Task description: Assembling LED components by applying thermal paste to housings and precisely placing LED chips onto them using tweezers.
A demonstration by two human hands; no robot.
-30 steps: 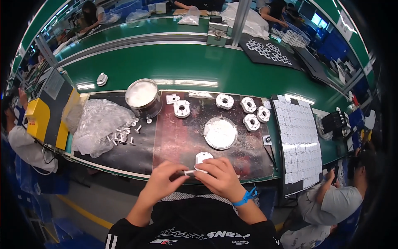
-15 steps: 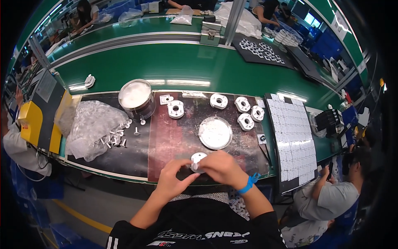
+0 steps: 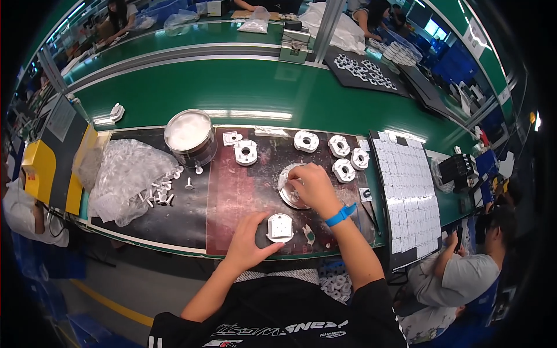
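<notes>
Close to the bench's front edge lies a white plastic housing (image 3: pixel 280 227), flat face up with small dark holes. My left hand (image 3: pixel 246 242) curves round its left side, thumb at the lower edge and index finger by the upper left corner. Farther forward, my right hand (image 3: pixel 313 184), with a blue wristband (image 3: pixel 341 215), reaches into a round shallow dish (image 3: pixel 288 199) of small white bits. Its fingertips are bunched together; what they pinch, if anything, is too small to make out.
White ring-shaped housings (image 3: pixel 245 152) lie behind the dish. Leftward are a tub of white material (image 3: pixel 190 134), a plastic bag (image 3: pixel 130 180) and loose white pegs (image 3: pixel 163 194). Tweezers (image 3: pixel 371 214) and a board of white pieces (image 3: pixel 409 200) are at right. A co-worker (image 3: pixel 473 272) sits there.
My right hand has moved from the white housing forward and right into the dish. The left hand stays beside the housing. A white part on the green surface has shifted left.
</notes>
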